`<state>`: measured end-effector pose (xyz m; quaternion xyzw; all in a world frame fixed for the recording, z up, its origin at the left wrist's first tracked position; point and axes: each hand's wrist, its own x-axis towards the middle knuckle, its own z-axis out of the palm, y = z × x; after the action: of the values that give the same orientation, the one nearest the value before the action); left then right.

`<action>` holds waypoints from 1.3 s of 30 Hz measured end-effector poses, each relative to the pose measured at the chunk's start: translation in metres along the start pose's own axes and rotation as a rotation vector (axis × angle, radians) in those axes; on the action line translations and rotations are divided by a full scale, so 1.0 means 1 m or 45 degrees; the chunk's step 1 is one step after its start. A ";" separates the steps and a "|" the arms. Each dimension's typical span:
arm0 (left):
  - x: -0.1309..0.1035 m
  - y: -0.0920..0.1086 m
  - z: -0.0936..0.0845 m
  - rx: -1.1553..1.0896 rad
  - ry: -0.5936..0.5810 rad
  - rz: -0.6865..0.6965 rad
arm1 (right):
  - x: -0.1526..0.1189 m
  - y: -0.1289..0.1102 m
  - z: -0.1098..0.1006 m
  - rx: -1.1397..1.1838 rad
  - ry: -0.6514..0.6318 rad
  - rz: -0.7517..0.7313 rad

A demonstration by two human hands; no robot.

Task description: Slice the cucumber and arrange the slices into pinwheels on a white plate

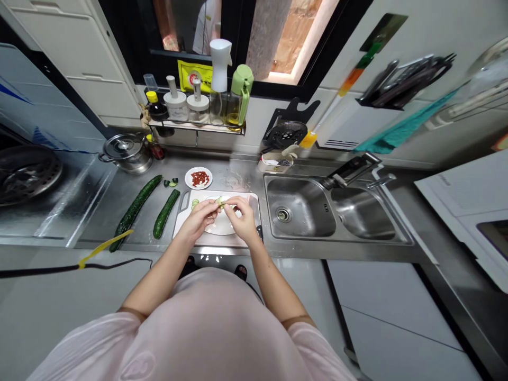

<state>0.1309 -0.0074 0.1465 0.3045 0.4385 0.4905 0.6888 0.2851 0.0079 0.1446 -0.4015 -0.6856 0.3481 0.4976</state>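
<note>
Over a white plate [216,228] on the cutting board [183,219], my left hand [201,216] and my right hand [241,216] meet fingertip to fingertip. Both are closed in a pinch on a thin green cucumber slice [220,202]. A few more cucumber slices [194,203] lie at the board's upper left. Beside my right wrist a dark knife handle [260,232] shows at the board's edge; my arm and hand hide the blade. Left of the board rest a shorter cucumber [166,214] and a long cucumber [137,209], with small cucumber ends [173,183] above them.
A small plate of chopped red pieces [199,178] stands behind the board. To the right is a double sink [301,206] with a faucet [353,168]. A lidded pot [126,153] sits back left, under a shelf of bottles [198,125]. A yellow strap [103,245] crosses the counter's front edge.
</note>
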 end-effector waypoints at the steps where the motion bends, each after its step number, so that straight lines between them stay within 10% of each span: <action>1: -0.001 0.001 0.000 0.031 0.011 0.019 | 0.000 -0.001 0.000 -0.004 0.003 -0.004; 13: 0.002 0.001 0.001 0.281 0.222 0.451 | -0.002 0.001 0.004 -0.009 0.017 0.056; 39: 0.006 -0.006 0.001 0.354 0.249 0.559 | -0.006 0.003 0.007 0.118 -0.014 0.146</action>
<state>0.1347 -0.0036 0.1398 0.4351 0.4897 0.5901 0.4719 0.2801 0.0039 0.1375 -0.4148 -0.6472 0.4097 0.4912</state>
